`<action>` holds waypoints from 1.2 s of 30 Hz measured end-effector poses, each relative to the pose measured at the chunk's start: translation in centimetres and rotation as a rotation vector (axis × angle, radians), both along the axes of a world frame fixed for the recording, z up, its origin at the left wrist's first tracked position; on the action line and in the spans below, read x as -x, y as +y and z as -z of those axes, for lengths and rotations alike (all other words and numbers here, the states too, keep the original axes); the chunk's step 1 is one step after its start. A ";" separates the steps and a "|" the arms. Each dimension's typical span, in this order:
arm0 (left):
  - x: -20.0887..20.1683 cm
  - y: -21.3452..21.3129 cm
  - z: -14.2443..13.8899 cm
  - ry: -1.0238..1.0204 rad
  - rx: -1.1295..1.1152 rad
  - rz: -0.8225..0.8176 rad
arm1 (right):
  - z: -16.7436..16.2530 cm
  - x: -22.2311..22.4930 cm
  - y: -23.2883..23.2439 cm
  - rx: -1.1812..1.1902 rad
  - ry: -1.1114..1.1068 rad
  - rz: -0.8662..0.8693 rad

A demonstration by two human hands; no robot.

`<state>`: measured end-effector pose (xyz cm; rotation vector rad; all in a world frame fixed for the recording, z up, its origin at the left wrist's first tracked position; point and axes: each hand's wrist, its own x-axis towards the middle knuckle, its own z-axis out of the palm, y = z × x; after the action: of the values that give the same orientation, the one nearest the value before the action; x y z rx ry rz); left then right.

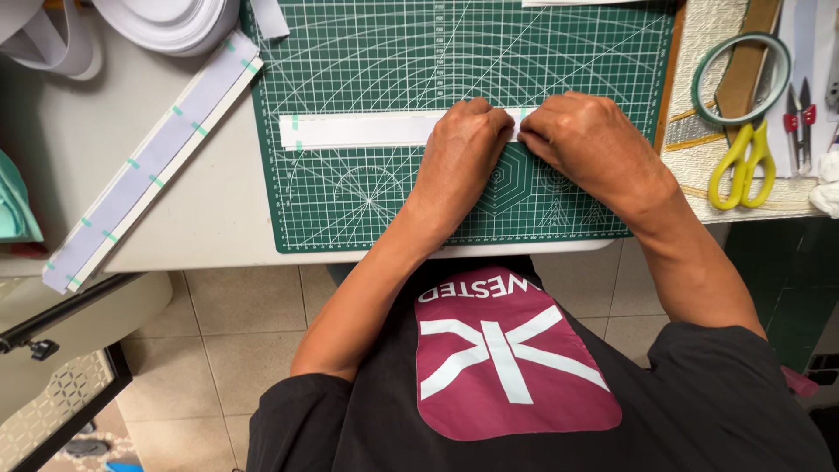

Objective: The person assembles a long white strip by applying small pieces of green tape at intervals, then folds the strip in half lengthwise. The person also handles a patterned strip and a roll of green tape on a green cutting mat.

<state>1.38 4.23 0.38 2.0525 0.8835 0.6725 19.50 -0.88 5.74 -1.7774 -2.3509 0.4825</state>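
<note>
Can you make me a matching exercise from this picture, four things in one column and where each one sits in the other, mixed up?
Things:
1. white strip
2. yellow scissors
3. long grey strips
4. ring of green tape

Places:
A. lying slantwise on the table, left of the green cutting mat
B. under both hands, left hand and right hand, on the mat
C. right of the mat, nearer the person
D. right of the mat, just beyond the scissors

Pairs: 1-B, 2-C, 3-A, 4-D

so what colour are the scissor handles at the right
Yellow; the scissors show best in the head view.
</note>
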 end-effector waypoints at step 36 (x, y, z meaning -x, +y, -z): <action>-0.1 0.1 0.2 0.052 -0.013 0.004 | 0.5 -0.8 -3.3 -0.176 -0.065 -0.171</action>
<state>1.43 4.38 0.22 2.0912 0.9069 0.6268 20.34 -4.17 5.27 -1.5469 -2.5154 0.2330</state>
